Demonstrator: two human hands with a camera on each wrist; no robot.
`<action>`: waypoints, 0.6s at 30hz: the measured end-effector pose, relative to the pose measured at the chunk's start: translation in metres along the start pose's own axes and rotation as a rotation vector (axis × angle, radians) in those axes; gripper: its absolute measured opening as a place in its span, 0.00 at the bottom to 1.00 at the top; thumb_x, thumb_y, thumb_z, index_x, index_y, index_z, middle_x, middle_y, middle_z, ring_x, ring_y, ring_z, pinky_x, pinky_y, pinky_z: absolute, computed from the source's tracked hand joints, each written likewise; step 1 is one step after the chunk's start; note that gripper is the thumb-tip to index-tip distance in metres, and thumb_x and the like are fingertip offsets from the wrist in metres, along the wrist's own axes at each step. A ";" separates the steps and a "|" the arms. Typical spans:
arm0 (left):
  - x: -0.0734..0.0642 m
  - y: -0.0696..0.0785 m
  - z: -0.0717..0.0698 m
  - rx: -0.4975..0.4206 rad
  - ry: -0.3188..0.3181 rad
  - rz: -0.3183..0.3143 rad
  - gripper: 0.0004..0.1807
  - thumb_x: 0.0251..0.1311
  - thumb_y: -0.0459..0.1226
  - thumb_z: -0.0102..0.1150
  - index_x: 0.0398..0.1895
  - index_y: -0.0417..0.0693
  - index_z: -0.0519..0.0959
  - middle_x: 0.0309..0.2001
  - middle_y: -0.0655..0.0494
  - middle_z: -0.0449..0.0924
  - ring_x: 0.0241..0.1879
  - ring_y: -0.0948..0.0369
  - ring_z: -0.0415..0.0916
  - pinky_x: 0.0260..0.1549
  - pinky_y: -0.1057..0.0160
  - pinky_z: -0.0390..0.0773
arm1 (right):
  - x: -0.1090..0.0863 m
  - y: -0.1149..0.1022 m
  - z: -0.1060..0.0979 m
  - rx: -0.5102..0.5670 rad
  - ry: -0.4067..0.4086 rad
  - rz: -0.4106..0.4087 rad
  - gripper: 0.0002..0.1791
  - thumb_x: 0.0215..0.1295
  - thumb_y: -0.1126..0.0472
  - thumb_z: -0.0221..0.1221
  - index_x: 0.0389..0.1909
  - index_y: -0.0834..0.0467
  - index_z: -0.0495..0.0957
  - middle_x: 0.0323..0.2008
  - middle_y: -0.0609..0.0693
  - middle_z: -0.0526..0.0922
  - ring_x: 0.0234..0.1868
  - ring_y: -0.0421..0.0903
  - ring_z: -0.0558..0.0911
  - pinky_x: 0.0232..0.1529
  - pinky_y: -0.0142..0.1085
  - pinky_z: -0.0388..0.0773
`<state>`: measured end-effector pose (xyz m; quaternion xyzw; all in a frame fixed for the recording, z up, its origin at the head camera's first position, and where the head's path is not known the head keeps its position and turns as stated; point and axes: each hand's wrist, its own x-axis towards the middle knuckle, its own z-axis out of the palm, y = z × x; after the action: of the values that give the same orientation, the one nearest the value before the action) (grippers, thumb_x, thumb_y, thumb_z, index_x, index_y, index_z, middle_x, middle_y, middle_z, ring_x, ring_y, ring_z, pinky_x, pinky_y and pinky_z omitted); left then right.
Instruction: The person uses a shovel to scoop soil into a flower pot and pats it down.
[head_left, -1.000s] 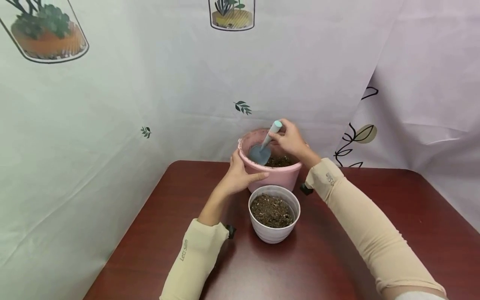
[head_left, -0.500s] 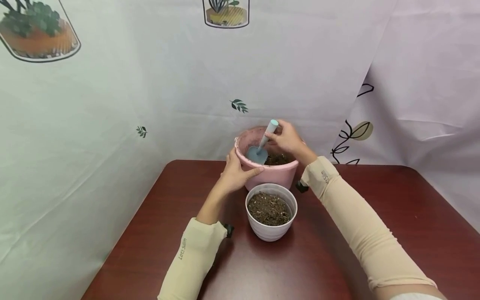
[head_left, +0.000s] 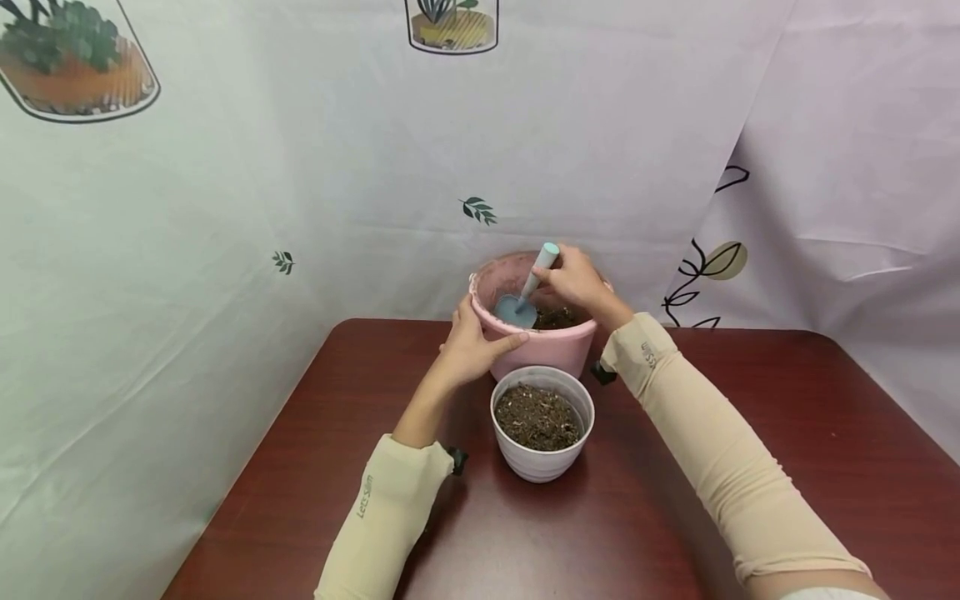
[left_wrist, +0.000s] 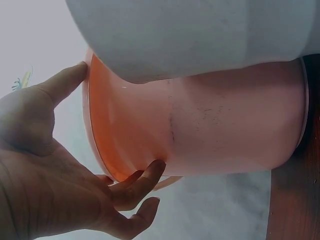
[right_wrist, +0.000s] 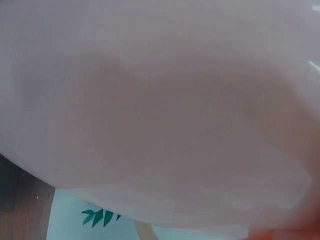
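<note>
A pink bucket (head_left: 551, 350) with dark soil (head_left: 557, 318) low inside stands at the table's back edge. My left hand (head_left: 465, 346) holds its near left rim; the left wrist view shows the thumb on the rim and curled fingers against the wall. Inside the bucket, my right hand (head_left: 576, 279) grips the pale handle of a blue-grey hand trowel (head_left: 516, 311), its blade tilted against the left inner wall. Just in front sits a white ribbed flowerpot (head_left: 538, 465), nearly full of soil. The bucket's wall (right_wrist: 175, 140) fills the right wrist view, blurred; the fingers are hidden there.
The dark red wooden table (head_left: 360, 400) extends to both sides and toward me. Behind it and along the left hangs a white cloth (head_left: 360, 150) printed with plants, close behind the bucket.
My head view has shifted slightly. The trowel's blade has shifted only a little inside the bucket. Both hands keep their holds, and the pot has stayed in place.
</note>
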<state>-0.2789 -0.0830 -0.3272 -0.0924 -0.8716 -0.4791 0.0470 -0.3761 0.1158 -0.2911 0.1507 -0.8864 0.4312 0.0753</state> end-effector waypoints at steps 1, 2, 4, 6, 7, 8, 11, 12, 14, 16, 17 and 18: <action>0.000 0.000 0.000 0.003 0.001 0.001 0.61 0.53 0.54 0.71 0.78 0.43 0.41 0.73 0.36 0.50 0.74 0.43 0.48 0.62 0.25 0.39 | 0.000 0.000 0.000 -0.021 -0.002 0.001 0.13 0.71 0.58 0.59 0.45 0.66 0.76 0.41 0.62 0.81 0.43 0.57 0.80 0.47 0.47 0.77; 0.000 0.000 0.000 0.005 0.003 0.002 0.61 0.53 0.54 0.71 0.78 0.42 0.41 0.73 0.36 0.50 0.74 0.43 0.48 0.62 0.25 0.38 | 0.000 0.000 -0.001 -0.033 -0.008 0.004 0.13 0.71 0.58 0.58 0.45 0.66 0.76 0.41 0.62 0.80 0.43 0.57 0.80 0.47 0.47 0.76; 0.001 -0.001 0.001 0.010 0.007 0.009 0.61 0.53 0.54 0.71 0.78 0.42 0.42 0.73 0.36 0.51 0.74 0.43 0.49 0.61 0.24 0.38 | 0.000 0.000 -0.001 -0.041 -0.017 0.008 0.13 0.72 0.58 0.58 0.44 0.66 0.76 0.40 0.62 0.80 0.42 0.57 0.80 0.47 0.47 0.76; 0.001 -0.001 0.001 0.010 0.012 0.022 0.60 0.53 0.54 0.72 0.78 0.42 0.42 0.73 0.36 0.51 0.74 0.43 0.49 0.60 0.23 0.36 | 0.001 0.001 -0.001 -0.044 -0.011 0.016 0.13 0.72 0.58 0.58 0.43 0.66 0.76 0.40 0.62 0.80 0.41 0.56 0.79 0.46 0.47 0.76; 0.001 -0.001 0.001 0.011 0.016 0.027 0.60 0.53 0.53 0.72 0.78 0.41 0.43 0.73 0.36 0.52 0.74 0.42 0.50 0.60 0.22 0.36 | 0.001 0.001 -0.002 -0.048 -0.006 0.021 0.14 0.72 0.57 0.57 0.43 0.66 0.76 0.39 0.62 0.80 0.41 0.56 0.79 0.45 0.47 0.75; 0.001 -0.001 0.001 0.011 0.020 0.033 0.60 0.53 0.53 0.72 0.78 0.41 0.43 0.73 0.36 0.53 0.73 0.42 0.50 0.59 0.22 0.36 | 0.001 0.001 -0.002 -0.051 0.000 0.024 0.14 0.72 0.57 0.57 0.42 0.67 0.77 0.39 0.62 0.80 0.40 0.56 0.79 0.45 0.46 0.75; 0.002 0.000 0.001 0.014 0.033 0.042 0.60 0.52 0.52 0.73 0.77 0.41 0.45 0.72 0.36 0.55 0.73 0.42 0.52 0.58 0.20 0.35 | 0.002 0.001 -0.002 -0.056 0.021 0.038 0.14 0.71 0.56 0.58 0.40 0.66 0.78 0.37 0.61 0.81 0.37 0.58 0.82 0.43 0.46 0.77; 0.002 0.000 0.001 0.017 0.038 0.042 0.60 0.51 0.52 0.73 0.77 0.40 0.46 0.71 0.37 0.56 0.72 0.42 0.53 0.58 0.20 0.35 | 0.002 0.001 -0.002 -0.055 0.027 0.041 0.15 0.70 0.56 0.59 0.39 0.66 0.78 0.36 0.61 0.82 0.36 0.58 0.83 0.43 0.46 0.78; 0.002 0.000 0.001 0.022 0.044 0.038 0.60 0.51 0.53 0.74 0.77 0.40 0.47 0.71 0.37 0.57 0.72 0.42 0.54 0.57 0.20 0.35 | 0.001 0.001 -0.002 -0.066 0.041 0.045 0.15 0.70 0.55 0.60 0.38 0.65 0.79 0.35 0.60 0.82 0.35 0.56 0.83 0.42 0.45 0.78; 0.002 0.000 0.001 0.025 0.044 0.035 0.60 0.51 0.53 0.74 0.77 0.40 0.47 0.71 0.37 0.57 0.72 0.42 0.55 0.57 0.19 0.34 | 0.001 0.001 -0.002 -0.067 0.050 0.051 0.15 0.69 0.54 0.61 0.36 0.64 0.79 0.33 0.59 0.83 0.32 0.54 0.83 0.40 0.43 0.78; 0.002 -0.001 0.001 0.026 0.044 0.035 0.59 0.51 0.53 0.74 0.76 0.39 0.47 0.71 0.37 0.58 0.72 0.42 0.55 0.57 0.19 0.34 | 0.001 0.001 -0.002 -0.071 0.053 0.053 0.15 0.69 0.53 0.61 0.36 0.64 0.79 0.32 0.59 0.83 0.31 0.53 0.83 0.39 0.42 0.78; 0.002 -0.001 0.001 0.026 0.043 0.034 0.59 0.51 0.53 0.74 0.76 0.39 0.47 0.70 0.37 0.58 0.72 0.42 0.55 0.57 0.19 0.33 | 0.001 0.001 -0.001 -0.068 0.054 0.058 0.15 0.69 0.53 0.61 0.36 0.63 0.79 0.31 0.59 0.84 0.30 0.52 0.84 0.38 0.42 0.78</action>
<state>-0.2814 -0.0825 -0.3276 -0.0965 -0.8750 -0.4685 0.0750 -0.3774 0.1172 -0.2906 0.1107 -0.9021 0.4067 0.0920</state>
